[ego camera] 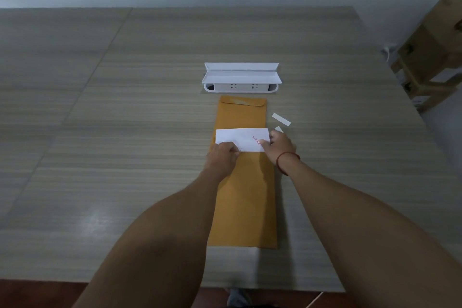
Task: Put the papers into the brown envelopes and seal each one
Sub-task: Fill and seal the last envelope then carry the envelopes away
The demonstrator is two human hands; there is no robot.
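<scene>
Head view: left hand (222,157), right hand (280,145) pinching paper (242,141) over brown envelopes (243,195), bench (125,132) middle. Likely filling step; next: pushing paper inside.

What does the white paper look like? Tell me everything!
The white paper is a flat, folded-looking strip lying crosswise on the brown envelopes, with small red print near its right end. The left hand pinches its near left corner; the right hand holds its right edge.
</scene>
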